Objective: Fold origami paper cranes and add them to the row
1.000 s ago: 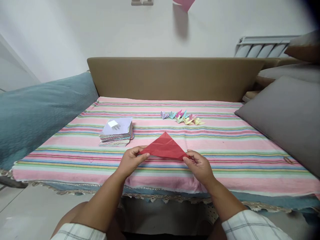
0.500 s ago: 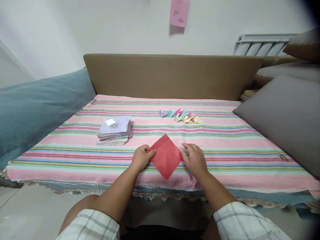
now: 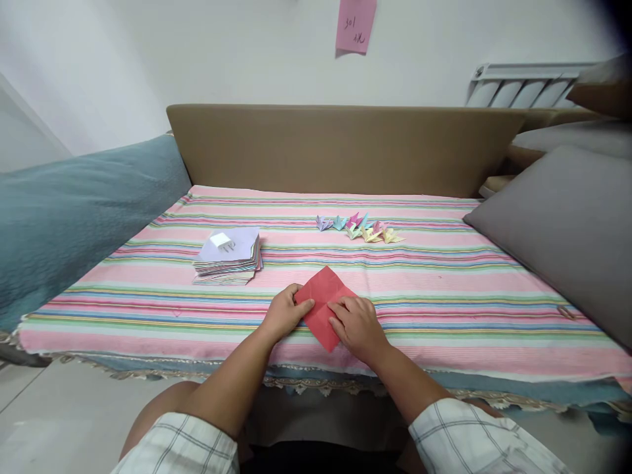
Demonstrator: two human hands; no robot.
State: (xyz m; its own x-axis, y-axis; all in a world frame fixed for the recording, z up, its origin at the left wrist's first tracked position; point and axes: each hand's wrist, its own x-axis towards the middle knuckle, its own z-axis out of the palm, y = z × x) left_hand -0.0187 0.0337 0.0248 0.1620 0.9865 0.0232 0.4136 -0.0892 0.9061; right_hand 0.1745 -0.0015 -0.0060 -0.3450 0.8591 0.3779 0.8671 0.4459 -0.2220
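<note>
I see a paper stack (image 3: 228, 260) toward the bed's left edge, folded cranes (image 3: 359, 230) farther back, a grey cushion (image 3: 563, 224) right.

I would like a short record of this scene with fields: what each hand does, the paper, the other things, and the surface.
left hand: left hand presses on the left corner of the red paper
right hand: right hand lies flat on the paper's right half
paper: red square, turned like a diamond, creased, flat on the striped cloth
stack: paper stack to the left, a small white plug on top
folded pieces: row of small folded paper figures farther back
wall: pink note
right side: grey cushion
</note>
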